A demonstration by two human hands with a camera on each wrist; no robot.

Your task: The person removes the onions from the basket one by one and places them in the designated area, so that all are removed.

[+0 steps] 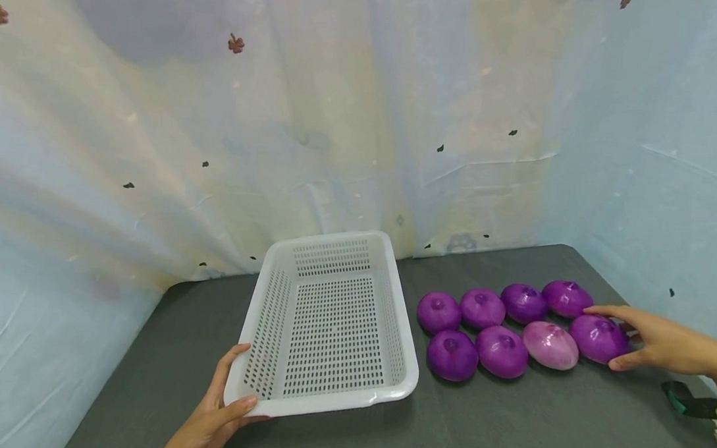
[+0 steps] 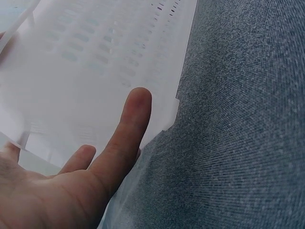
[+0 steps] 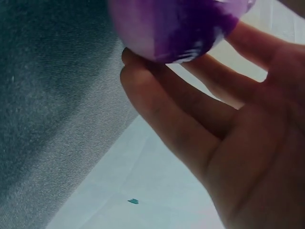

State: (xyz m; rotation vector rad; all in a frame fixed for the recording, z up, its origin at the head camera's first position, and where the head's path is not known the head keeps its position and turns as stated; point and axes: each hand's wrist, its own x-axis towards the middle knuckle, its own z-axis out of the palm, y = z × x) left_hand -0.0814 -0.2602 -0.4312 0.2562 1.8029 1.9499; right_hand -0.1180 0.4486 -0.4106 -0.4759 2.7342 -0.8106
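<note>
A white perforated plastic basket (image 1: 331, 335) is held at its near left corner by my left hand (image 1: 216, 403). One finger lies over the rim and the thumb crosses the front edge; the left wrist view shows fingers (image 2: 136, 107) along the basket's outer side (image 2: 57, 95). To the right of the basket, shiny purple onions sit in two rows. My right hand (image 1: 665, 340) grips the rightmost onion (image 1: 599, 339) of the front row, thumb on its near side and fingers on the far side. That onion (image 3: 167, 28) also shows in the right wrist view, fingertips against its underside.
Beside the gripped onion lies a paler pink onion (image 1: 550, 345), with another onion (image 1: 567, 298) right behind it. Everything stands on a dark grey tabletop (image 1: 151, 375). A patterned cloth (image 1: 338, 118) hangs behind the table and at both sides.
</note>
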